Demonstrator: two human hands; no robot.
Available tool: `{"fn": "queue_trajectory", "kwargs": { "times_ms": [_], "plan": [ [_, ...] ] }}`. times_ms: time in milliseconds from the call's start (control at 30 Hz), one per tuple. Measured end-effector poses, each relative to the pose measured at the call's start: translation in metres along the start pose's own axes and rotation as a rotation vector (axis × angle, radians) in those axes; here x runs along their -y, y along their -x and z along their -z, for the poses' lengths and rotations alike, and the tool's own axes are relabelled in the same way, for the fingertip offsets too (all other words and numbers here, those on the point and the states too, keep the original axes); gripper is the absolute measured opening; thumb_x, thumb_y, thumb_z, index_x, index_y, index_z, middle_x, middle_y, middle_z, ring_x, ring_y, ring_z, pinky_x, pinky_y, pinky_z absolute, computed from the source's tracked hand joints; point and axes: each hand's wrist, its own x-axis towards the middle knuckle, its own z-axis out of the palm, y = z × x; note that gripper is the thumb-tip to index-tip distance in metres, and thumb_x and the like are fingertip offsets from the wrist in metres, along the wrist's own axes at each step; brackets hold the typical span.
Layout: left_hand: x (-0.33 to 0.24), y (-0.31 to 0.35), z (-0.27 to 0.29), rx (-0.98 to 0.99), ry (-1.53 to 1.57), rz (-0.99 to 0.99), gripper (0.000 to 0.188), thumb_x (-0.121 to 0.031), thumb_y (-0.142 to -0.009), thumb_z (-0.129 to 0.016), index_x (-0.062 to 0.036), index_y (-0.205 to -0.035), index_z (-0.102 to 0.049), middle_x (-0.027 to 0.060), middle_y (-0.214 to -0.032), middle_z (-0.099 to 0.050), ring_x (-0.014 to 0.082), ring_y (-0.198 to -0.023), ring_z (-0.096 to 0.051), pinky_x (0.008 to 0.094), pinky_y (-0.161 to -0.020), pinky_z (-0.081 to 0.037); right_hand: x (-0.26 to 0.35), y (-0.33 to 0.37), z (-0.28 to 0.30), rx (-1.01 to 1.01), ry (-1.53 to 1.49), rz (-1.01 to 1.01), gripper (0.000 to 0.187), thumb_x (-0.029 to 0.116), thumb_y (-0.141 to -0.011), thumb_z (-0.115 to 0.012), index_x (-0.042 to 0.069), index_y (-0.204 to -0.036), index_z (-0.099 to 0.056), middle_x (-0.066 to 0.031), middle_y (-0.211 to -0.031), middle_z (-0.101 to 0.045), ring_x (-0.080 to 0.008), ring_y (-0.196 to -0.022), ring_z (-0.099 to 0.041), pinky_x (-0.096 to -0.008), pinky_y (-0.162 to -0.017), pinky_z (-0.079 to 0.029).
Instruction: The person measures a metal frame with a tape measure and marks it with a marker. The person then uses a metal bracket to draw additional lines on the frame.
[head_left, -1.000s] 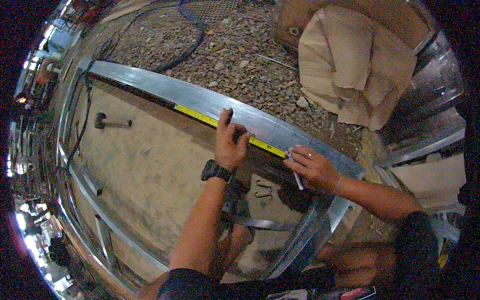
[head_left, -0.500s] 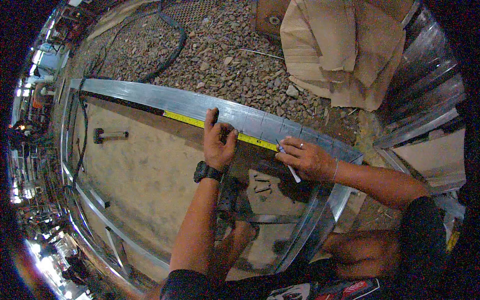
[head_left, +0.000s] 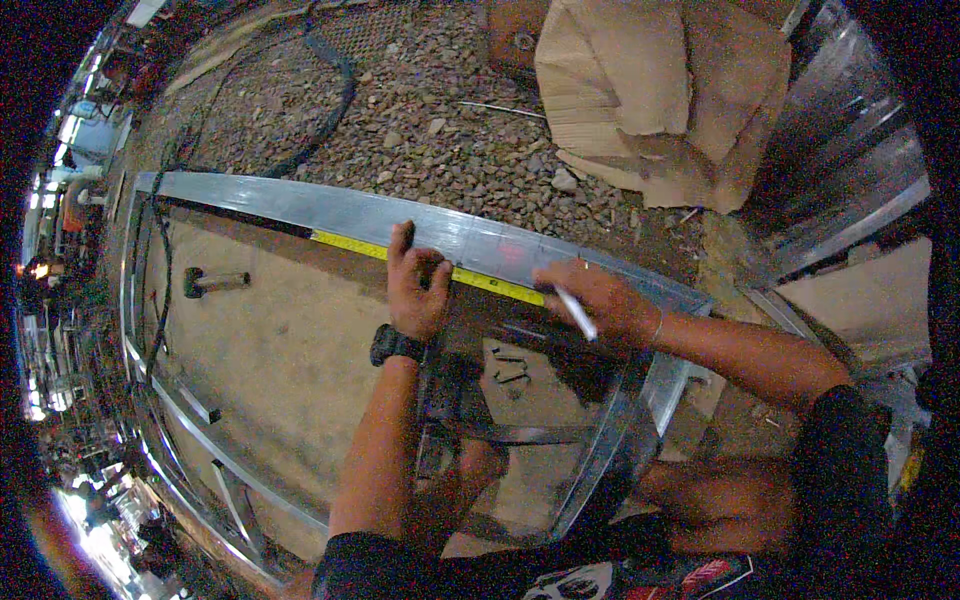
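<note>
A long flat metal tube point(head_left: 330, 200) runs across the view, forming the far side of a metal frame. Along its near edge lies a yellow tape measure blade point(head_left: 350, 245). My left hand point(head_left: 418, 295), with a dark watch on the wrist, grips the blade against the tube, one finger reaching up onto the metal. To its right, my right hand point(head_left: 610, 305) is closed round a slim white marker point(head_left: 576, 313) over the tube near the blade's right part. The marker's tip is hidden by the fingers.
Gravel point(head_left: 440, 150) and brown cardboard point(head_left: 650, 90) lie beyond the tube. Inside the frame is a hammer point(head_left: 215, 282) on a tan board point(head_left: 270, 360). A black cable point(head_left: 165, 270) crosses the frame's left end. Corrugated metal sheet point(head_left: 840, 130) stands at the right.
The view has shifted slightly, moving most things a little left. My right hand has turned, and the marker's tip, visible before, is now covered. My left hand keeps its place on the blade.
</note>
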Motion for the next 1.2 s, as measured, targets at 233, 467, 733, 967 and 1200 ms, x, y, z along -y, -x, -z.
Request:
{"fn": "queue_trajectory", "kwargs": {
  "times_ms": [233,467,733,967,1200],
  "plan": [
    [-0.005,0.003,0.001,-0.032,0.055,0.028,0.013,-0.002,-0.083,-0.073,-0.002,-0.092,-0.064,0.0245,-0.154,-0.035,0.037,-0.145,-0.036,0.0425,-0.116,-0.034,0.004,-0.019,0.059,-0.19,-0.208,-0.351,0.029,0.019,-0.099,-0.059,0.005,-0.125,-0.056,-0.0173,-0.114,-0.064,-0.0317,-0.105,-0.065,-0.0393,-0.094,-0.051],
    [-0.005,-0.002,0.004,0.042,0.041,0.036,0.013,-0.005,-0.084,-0.073,-0.0015,-0.093,-0.065,0.0241,-0.156,-0.034,0.0368,-0.144,-0.037,0.0431,-0.115,-0.035,-0.011,0.003,0.039,0.022,0.098,-0.291,0.066,0.026,-0.08,-0.081,0.006,-0.133,-0.048,-0.0202,-0.119,-0.058,-0.0391,-0.111,-0.058,-0.0474,-0.096,-0.047],
    [-0.011,-0.001,0.003,-0.008,0.026,0.021,0.012,-0.006,-0.084,-0.072,-0.0019,-0.093,-0.066,0.0262,-0.155,-0.036,0.0378,-0.144,-0.037,0.0431,-0.114,-0.037,-0.008,-0.007,0.013,-0.003,0.105,-0.339,0.081,0.028,-0.072,-0.087,0.007,-0.138,-0.044,-0.0219,-0.126,-0.058,-0.0428,-0.116,-0.055,-0.0505,-0.1,-0.043],
    [-0.011,0.0,0.004,0.017,-0.007,0.026,0.014,-0.007,-0.085,-0.072,-0.0017,-0.095,-0.065,0.0272,-0.156,-0.033,0.0382,-0.144,-0.036,0.0435,-0.115,-0.034,-0.021,-0.005,0.002,0.011,0.081,-0.38,0.085,0.033,-0.073,-0.086,0.01,-0.142,-0.042,-0.0201,-0.127,-0.06,-0.0428,-0.116,-0.057,-0.0496,-0.101,-0.044],
    [-0.009,0.002,0.003,-0.002,0.057,0.035,0.015,-0.007,-0.084,-0.072,-0.0018,-0.096,-0.065,0.0282,-0.154,-0.034,0.0412,-0.143,-0.036,0.0442,-0.116,-0.032,-0.024,-0.007,0.003,-0.009,0.13,-0.304,0.084,0.031,-0.073,-0.087,0.008,-0.14,-0.042,-0.0203,-0.13,-0.058,-0.0421,-0.119,-0.057,-0.049,-0.101,-0.045]
  ]
}}
